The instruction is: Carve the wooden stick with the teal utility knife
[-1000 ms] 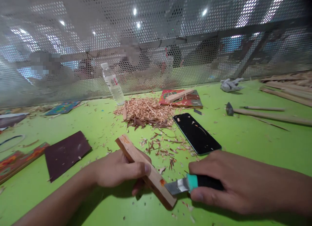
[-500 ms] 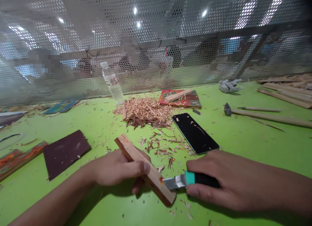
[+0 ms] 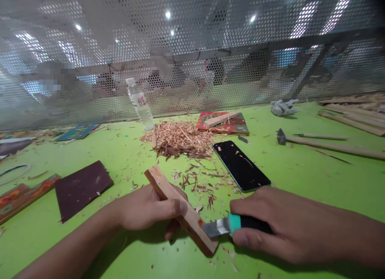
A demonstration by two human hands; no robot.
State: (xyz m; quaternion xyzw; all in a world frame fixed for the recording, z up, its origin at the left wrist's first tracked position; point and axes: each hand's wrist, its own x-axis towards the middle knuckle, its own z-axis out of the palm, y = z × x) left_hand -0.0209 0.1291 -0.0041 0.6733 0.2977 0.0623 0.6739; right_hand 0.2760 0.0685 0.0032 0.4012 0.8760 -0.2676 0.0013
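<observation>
My left hand (image 3: 150, 208) grips a slim wooden strip (image 3: 183, 212), thumb across its top face and fingers wrapped beneath. The strip slants from upper left down to lower right, with an orange-red patch of paint near its lower end. Closed around the black and teal handle of a utility knife (image 3: 234, 223) is my right hand (image 3: 270, 227). The knife's metal blade points left and touches the strip beside the painted patch. Wood chips lie on the green table (image 3: 129, 259) around both hands.
Beyond my hands sits a heap of wood shavings (image 3: 183, 136), with a water bottle (image 3: 140, 104) behind it. A phone (image 3: 240, 164) lies near my right hand. Dark sandpaper (image 3: 84, 188) is at left, a hammer (image 3: 325, 145) at right. A perforated metal screen (image 3: 192, 98) borders the back.
Almost nothing differs. The whole view has shifted very slightly, and the knife blade stays against the strip near the same painted patch.
</observation>
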